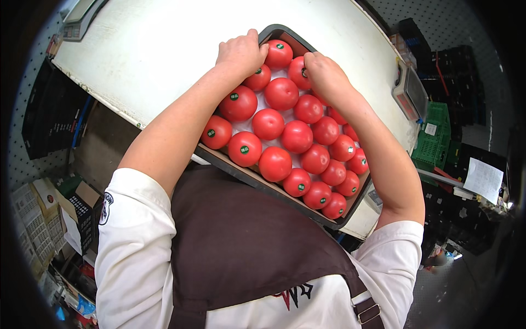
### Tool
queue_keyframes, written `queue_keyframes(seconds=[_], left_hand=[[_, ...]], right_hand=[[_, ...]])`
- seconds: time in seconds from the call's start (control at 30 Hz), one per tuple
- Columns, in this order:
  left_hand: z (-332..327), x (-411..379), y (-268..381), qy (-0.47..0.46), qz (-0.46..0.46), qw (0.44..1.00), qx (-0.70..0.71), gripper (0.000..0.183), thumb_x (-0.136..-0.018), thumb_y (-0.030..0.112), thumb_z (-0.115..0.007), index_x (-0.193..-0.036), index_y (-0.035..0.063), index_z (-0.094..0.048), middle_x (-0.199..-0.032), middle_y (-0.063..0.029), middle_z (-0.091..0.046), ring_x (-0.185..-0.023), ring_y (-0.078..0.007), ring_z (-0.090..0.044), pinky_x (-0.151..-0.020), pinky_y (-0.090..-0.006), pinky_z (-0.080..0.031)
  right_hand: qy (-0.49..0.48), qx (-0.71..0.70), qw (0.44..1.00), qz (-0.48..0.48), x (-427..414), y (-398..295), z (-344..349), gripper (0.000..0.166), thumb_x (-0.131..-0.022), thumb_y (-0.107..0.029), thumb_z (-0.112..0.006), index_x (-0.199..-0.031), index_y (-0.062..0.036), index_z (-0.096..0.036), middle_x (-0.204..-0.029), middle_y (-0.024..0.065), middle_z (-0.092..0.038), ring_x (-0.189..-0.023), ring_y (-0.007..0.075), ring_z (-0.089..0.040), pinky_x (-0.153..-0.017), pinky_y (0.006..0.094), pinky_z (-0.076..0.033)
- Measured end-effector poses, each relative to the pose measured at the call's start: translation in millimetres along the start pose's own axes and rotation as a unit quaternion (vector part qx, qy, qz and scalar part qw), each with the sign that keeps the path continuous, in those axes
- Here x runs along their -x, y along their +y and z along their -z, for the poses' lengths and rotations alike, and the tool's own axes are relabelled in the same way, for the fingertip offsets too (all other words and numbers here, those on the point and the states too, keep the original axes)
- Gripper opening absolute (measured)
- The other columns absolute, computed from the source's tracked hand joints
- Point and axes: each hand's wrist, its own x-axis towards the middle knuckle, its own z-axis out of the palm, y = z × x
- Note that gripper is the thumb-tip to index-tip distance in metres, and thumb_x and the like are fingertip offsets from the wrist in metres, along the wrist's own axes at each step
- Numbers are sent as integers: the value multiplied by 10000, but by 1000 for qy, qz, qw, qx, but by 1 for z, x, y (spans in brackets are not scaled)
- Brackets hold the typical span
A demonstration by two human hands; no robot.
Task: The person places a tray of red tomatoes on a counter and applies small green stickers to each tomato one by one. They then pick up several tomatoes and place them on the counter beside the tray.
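A black plastic crate (263, 179) lined with brown cardboard stands tilted across the view at the white table's near edge, against my apron. It holds several rows of red tomatoes (281, 93) on white padding, some bearing small green stickers. My left hand (242, 53) is at the crate's far left corner, its thumb beside a stickered tomato (278, 54); whether its hidden fingers grip the rim I cannot tell. My right hand (326, 76) bends over the far right side, its fingertips touching a tomato (299, 73) with a dark sticker. My right forearm covers part of the crate's right side.
The white table (164, 53) extends beyond the crate. A scale (411, 90) stands at its right edge and another device (82, 18) at the far left corner. Green crates (433, 135) and black crates (460, 82) are stacked at right. Boxes and a black basket (82, 218) lie lower left.
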Motion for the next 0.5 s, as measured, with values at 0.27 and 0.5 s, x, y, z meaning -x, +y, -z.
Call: queue_keyframes(seconds=[0.27, 0.5], left_hand=[[-3, 1, -3, 22, -9, 1000, -3, 452, -993, 445, -511, -1118, 16, -580, -928, -207, -722, -919, -381, -702, -841, -493, -535], [-2, 2, 0, 18, -13, 1000, 4, 440, -996, 435, -507, -1119, 19, -580, -947, -208, -720, -930, -385, -695, -844, -493, -530]], right_hand=[[-84, -77, 992, -56, -8, -5, 13, 111, -854, -51, -572, -867, 53, -606, -895, 232, -664, -788, 376, -646, -719, 429, -521], [-34, -494, 846, -198, 12, 19, 32, 183, -910, -174, -666, -928, 8, -654, -813, 32, -630, -726, 105, -588, -670, 292, -486]])
